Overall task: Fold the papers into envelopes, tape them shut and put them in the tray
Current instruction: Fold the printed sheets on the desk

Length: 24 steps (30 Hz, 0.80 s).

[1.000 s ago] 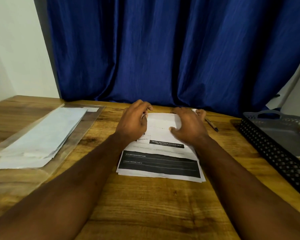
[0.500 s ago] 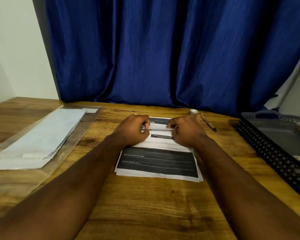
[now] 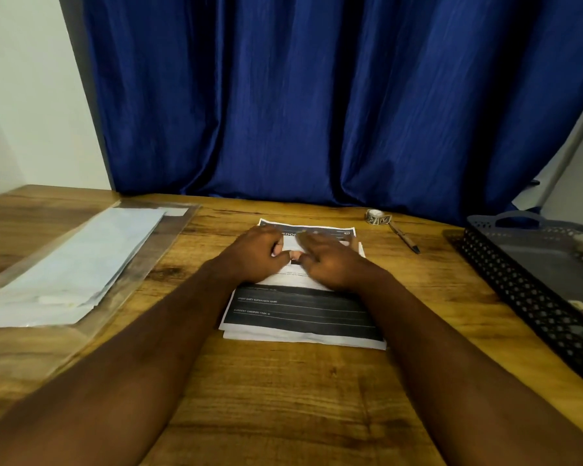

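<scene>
The papers lie left of the tray. The left hand has curled fingers; I cannot tell if they pinch. The right hand presses flat. If the papers slide, the fold may go crooked.

Our left hand, fingers curled, and flatter right hand rest on the printed papers, the tray at our right.

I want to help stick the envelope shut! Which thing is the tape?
Look along the far edge of the wooden table, just below the blue curtain. Right of the printed papers and left of the black tray sits the tape roll. It is a small ring, unlike the long thin pen beside it.
</scene>
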Each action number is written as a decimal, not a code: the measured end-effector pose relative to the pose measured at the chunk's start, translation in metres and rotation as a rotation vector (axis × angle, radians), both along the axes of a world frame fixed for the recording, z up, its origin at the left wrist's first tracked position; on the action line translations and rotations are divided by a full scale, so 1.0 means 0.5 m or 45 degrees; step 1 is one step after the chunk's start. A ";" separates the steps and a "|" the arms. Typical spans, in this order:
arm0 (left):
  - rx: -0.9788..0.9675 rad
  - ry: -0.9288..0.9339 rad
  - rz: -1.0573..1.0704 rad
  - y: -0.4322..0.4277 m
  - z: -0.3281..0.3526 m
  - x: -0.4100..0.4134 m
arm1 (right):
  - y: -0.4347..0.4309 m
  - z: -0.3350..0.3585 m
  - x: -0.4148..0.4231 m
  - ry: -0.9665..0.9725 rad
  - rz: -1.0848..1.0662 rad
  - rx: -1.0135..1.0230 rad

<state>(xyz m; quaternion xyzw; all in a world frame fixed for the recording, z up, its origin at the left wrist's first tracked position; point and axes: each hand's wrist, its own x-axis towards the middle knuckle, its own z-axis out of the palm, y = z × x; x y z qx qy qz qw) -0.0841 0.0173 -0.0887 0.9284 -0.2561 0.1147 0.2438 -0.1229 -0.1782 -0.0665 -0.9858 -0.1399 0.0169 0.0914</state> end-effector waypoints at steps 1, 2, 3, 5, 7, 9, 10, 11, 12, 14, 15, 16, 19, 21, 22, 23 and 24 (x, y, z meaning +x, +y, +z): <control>0.020 0.022 0.017 0.000 -0.001 0.003 | 0.007 -0.006 0.004 0.038 0.002 -0.054; 0.043 0.037 0.031 0.000 -0.001 0.005 | 0.010 -0.011 0.009 0.062 0.000 -0.098; 0.067 0.045 0.045 -0.001 -0.001 0.006 | 0.011 -0.012 0.012 0.075 0.001 -0.124; 0.105 0.040 0.075 -0.004 0.003 0.003 | 0.003 -0.009 0.013 0.099 -0.008 -0.150; 0.132 0.040 0.112 -0.009 0.009 -0.004 | -0.015 -0.003 0.016 0.139 -0.063 -0.154; 0.151 0.045 0.132 -0.013 0.012 -0.008 | -0.046 -0.001 0.022 0.164 -0.149 -0.158; 0.150 0.047 0.137 -0.013 0.013 -0.009 | -0.063 -0.001 0.027 0.175 -0.198 -0.160; 0.146 0.049 0.138 -0.012 0.012 -0.009 | -0.077 -0.002 0.031 0.186 -0.245 -0.154; 0.139 0.051 0.137 -0.010 0.011 -0.008 | -0.089 -0.004 0.034 0.190 -0.285 -0.150; 0.132 0.052 0.130 -0.006 0.008 -0.004 | -0.101 -0.009 0.035 0.178 -0.325 -0.152; 0.138 0.051 0.132 -0.006 0.008 -0.002 | -0.102 -0.012 0.035 0.167 -0.327 -0.143; 0.139 0.046 0.139 -0.007 0.008 0.000 | -0.101 -0.016 0.034 0.149 -0.326 -0.125; 0.094 -0.008 0.157 -0.009 0.008 -0.001 | -0.096 -0.024 0.032 0.045 -0.316 -0.080; 0.043 -0.071 0.145 -0.008 0.005 -0.002 | -0.092 -0.021 0.028 -0.070 -0.308 -0.036; 0.006 -0.102 0.124 -0.007 0.004 -0.002 | -0.090 -0.017 0.025 -0.138 -0.301 -0.008; -0.037 -0.122 0.096 -0.005 0.002 -0.003 | -0.088 -0.014 0.021 -0.205 -0.287 0.024; -0.081 -0.127 0.064 -0.004 0.003 -0.004 | -0.086 -0.011 0.018 -0.258 -0.264 0.057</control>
